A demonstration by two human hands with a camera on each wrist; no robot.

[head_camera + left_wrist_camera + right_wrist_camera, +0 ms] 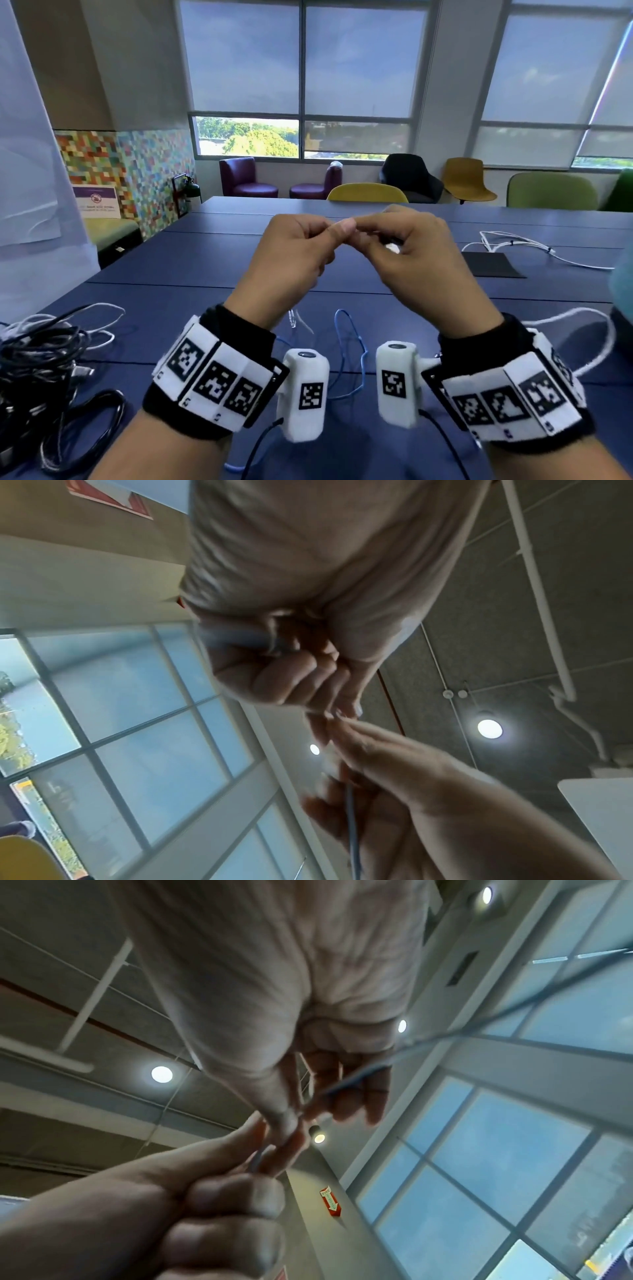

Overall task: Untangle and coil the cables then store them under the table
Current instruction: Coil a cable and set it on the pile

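while two hands [346, 246] pinch one blue cable [349, 346], one tangle [51, 370] lies.

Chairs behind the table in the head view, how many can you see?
7: two purple armchairs under the window, yellow, black, mustard, light green, dark green at right edge. Others may be hidden.

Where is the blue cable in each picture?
Head: blue cable hangs in loops below both hands, near bottom centre.
Left wrist: it runs down at bottom centre.
Right wrist: it crosses the right hand's fingers, centre right.
Shared landmark: the pinching fingertips.
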